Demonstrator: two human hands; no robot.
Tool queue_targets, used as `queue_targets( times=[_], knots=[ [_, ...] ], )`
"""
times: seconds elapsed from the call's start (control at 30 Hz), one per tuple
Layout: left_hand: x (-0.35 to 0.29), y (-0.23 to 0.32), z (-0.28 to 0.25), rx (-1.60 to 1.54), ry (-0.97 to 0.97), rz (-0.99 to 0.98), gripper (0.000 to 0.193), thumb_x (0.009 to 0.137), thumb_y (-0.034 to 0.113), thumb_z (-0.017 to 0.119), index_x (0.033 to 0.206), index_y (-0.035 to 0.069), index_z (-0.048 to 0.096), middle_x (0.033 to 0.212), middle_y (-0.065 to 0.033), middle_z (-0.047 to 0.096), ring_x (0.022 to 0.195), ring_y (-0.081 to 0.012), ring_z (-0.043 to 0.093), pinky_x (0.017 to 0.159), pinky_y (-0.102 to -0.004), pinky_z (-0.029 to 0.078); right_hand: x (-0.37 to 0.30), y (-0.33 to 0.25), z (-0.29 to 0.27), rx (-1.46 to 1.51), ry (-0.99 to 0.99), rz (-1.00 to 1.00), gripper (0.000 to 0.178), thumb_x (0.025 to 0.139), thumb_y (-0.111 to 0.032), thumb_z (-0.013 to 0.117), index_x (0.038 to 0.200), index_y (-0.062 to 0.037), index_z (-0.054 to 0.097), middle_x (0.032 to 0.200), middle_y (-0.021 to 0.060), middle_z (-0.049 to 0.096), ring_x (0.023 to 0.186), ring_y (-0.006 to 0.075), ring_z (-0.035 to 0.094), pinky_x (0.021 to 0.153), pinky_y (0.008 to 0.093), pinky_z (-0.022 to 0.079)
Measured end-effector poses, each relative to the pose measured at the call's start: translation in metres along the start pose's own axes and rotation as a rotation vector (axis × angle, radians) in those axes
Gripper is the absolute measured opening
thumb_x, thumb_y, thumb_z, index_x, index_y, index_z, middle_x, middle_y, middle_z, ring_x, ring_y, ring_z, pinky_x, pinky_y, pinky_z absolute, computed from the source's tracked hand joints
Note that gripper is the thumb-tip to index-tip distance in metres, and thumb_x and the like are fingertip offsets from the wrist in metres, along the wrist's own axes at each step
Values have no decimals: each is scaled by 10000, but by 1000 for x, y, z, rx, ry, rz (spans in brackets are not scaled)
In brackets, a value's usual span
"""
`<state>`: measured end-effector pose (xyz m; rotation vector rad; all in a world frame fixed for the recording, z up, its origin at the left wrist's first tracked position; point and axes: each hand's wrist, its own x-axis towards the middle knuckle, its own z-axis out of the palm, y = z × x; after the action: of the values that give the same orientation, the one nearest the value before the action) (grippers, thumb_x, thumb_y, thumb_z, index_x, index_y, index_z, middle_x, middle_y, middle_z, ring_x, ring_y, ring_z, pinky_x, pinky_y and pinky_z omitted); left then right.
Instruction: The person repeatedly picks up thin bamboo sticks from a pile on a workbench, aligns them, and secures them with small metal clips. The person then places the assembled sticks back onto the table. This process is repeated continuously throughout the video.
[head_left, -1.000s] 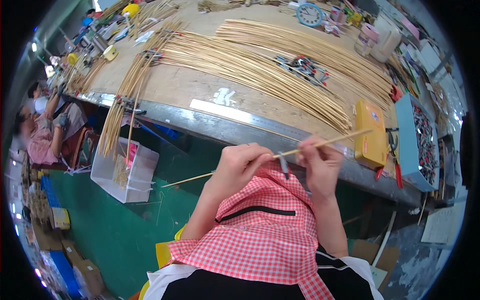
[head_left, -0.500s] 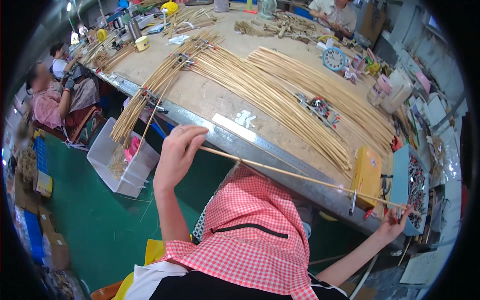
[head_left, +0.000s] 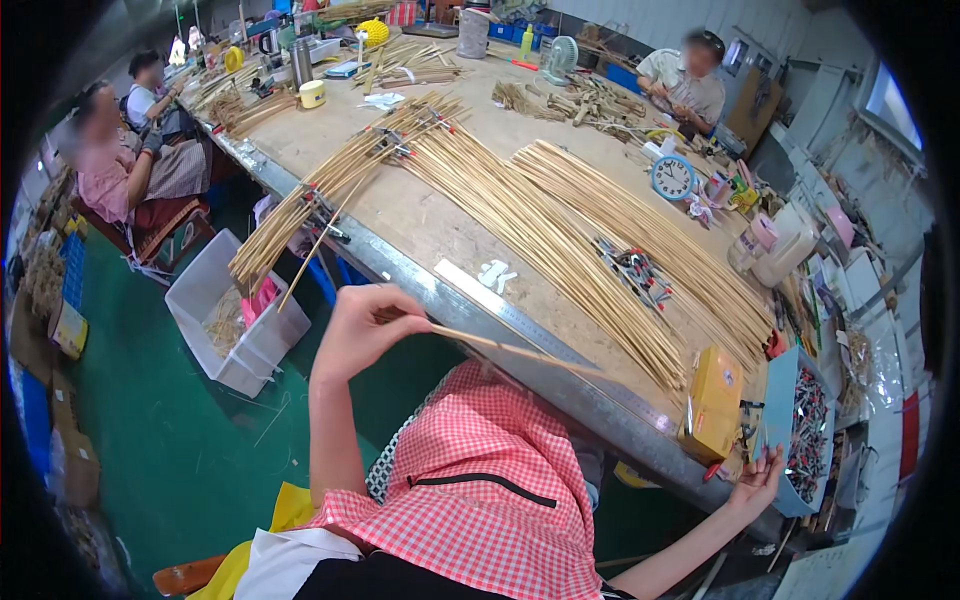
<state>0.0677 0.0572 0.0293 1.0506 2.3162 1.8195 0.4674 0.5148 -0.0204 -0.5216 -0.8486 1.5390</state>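
My left hand (head_left: 368, 328) pinches one end of a thin bamboo stick (head_left: 500, 345) between thumb and fingers. The stick reaches to the right over the table's metal edge, and its far end is blurred. At the lower right, my right hand (head_left: 757, 484) is beside the near end of a light blue box (head_left: 775, 410) full of small black and red clips (head_left: 808, 420). Its fingers are extended and a little apart, with nothing visible in them. Behind the stick, a steel ruler (head_left: 535, 328) lies along the table edge.
Long bundles of bamboo sticks (head_left: 540, 245) cover the table, with clips (head_left: 635, 272) on top. A clamped bundle (head_left: 300, 225) overhangs the left edge above a white bin (head_left: 225, 335). A yellow box (head_left: 710, 400) stands near the blue one. Co-workers sit at left and far right.
My right hand has let go of the stick's right end and moved down and left beside the clip box. My left hand still holds the stick, slightly lower. The whole view has shifted.
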Motion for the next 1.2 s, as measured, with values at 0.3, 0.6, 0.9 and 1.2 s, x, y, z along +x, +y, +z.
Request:
queue_targets(
  times=[0.3,0.6,0.9,1.2],
  knots=[
    [4,-40,-72,501,673,28,124,831,48,654,946,5,670,824,-73,681,723,-140,632,653,-268,487,-1,11,-3,-21,-108,37,305,982,-169,492,1218,24,508,952,22,542,661,80,446,552,220,408],
    [43,-106,-122,940,809,22,143,844,76,592,955,36,672,913,-139,661,891,-325,625,791,-410,474,-2,26,5,-11,-146,88,274,978,-150,499,1184,29,519,925,11,515,641,78,412,525,211,359],
    [22,-102,-46,712,528,64,171,825,68,609,981,13,652,961,-162,650,904,-340,620,814,-399,476,-11,32,18,-25,-123,128,272,976,-135,502,1177,48,514,904,26,514,643,84,412,526,209,361],
    [32,-170,-93,879,557,0,191,823,107,618,1001,52,660,968,-175,654,910,-355,614,821,-422,472,-14,41,22,-38,-179,149,288,973,-144,511,1192,44,510,910,25,520,638,70,420,538,201,385]
  ],
)
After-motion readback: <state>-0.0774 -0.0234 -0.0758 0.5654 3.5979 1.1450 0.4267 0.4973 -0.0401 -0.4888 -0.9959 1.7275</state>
